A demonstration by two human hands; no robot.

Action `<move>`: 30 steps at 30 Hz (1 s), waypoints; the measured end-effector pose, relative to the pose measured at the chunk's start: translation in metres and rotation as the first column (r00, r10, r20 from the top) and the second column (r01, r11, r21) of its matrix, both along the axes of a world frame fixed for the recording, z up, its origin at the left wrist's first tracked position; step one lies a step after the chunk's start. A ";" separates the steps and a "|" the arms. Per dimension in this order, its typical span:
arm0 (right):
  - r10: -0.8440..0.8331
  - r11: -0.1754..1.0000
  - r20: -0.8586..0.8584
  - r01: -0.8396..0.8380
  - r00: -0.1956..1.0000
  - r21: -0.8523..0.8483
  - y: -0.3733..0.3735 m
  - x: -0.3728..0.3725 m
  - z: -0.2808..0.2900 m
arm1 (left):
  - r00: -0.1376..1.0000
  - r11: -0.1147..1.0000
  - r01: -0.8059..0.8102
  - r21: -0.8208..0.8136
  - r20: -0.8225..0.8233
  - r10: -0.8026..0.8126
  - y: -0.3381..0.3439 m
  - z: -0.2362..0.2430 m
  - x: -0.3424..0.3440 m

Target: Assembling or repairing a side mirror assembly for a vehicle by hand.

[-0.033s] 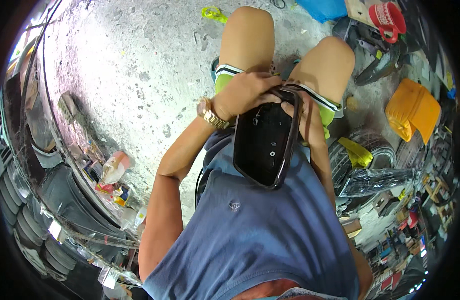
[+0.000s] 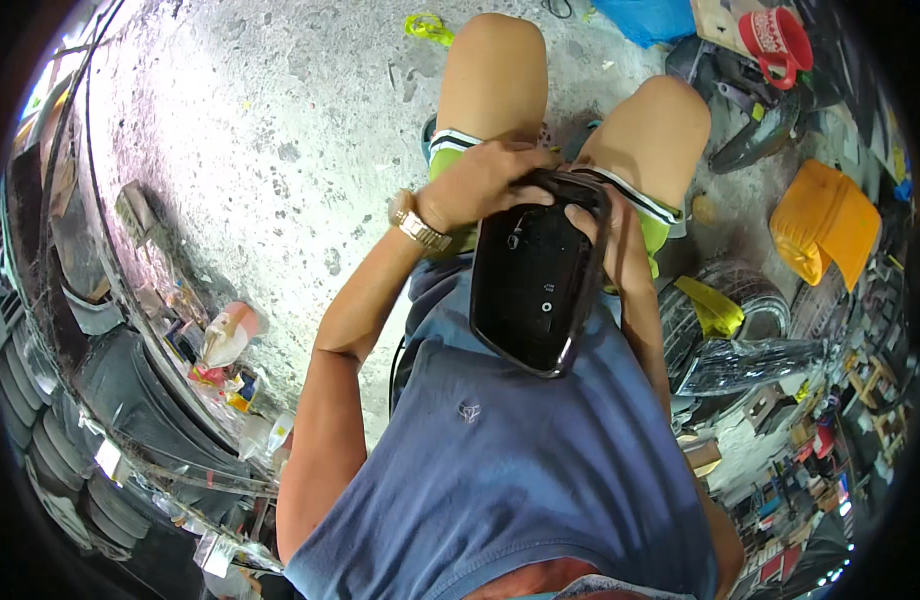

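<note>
A hollow black shell, shaped like a car's side-mirror housing [image 2: 525, 290], rests against my lap and the front of my blue shirt with its open face up. My left hand [image 2: 485, 188], with a gold-coloured watch on its wrist, curls over the far rim, fingertips reaching just inside. On the right side, my right hand [image 2: 625, 235] grips the housing near its far corner, the thumb pressed on the inner edge and the other fingers hidden behind it. Small moulded details show on the shell's dark floor.
To the right lie a yellow-orange plastic container [image 2: 825, 220], a tyre [image 2: 755, 290] and a clear-wrapped item [image 2: 750, 365]. A red patterned mug [image 2: 777, 45] stands at the far right. Dark curved panels [image 2: 140, 390] and litter line the left side of the concrete floor [image 2: 310, 130].
My left hand has shifted slightly left and away along the far rim. The housing has moved a touch to the right, still held in both hands.
</note>
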State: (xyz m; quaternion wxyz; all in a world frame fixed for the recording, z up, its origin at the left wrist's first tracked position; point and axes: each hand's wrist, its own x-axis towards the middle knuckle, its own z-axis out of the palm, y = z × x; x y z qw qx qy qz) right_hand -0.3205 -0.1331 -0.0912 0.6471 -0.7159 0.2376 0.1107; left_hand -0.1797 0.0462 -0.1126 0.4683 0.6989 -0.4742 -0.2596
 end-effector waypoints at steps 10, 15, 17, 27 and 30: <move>-0.069 0.997 0.006 0.069 0.998 0.044 -0.002 -0.013 -0.026 | 0.994 0.986 -0.104 0.128 -0.018 0.107 0.014 0.003 -0.020; 0.038 0.999 0.047 -0.037 0.998 -0.013 -0.003 -0.003 -0.014 | 0.986 0.984 -0.136 0.119 -0.080 0.146 0.017 -0.008 -0.019; 0.052 0.997 0.055 -0.048 0.997 -0.063 0.000 -0.005 -0.020 | 0.986 0.985 -0.152 0.084 -0.051 0.156 0.020 -0.009 -0.021; 0.120 0.668 -0.067 -0.131 0.991 -0.733 0.014 0.027 0.027 | 0.982 0.977 -0.189 0.101 0.030 0.187 0.001 0.001 -0.021; 0.148 0.676 -0.175 -0.229 0.973 -0.701 0.012 0.032 0.031 | 0.937 0.936 -0.348 0.045 0.021 0.348 -0.003 -0.021 -0.029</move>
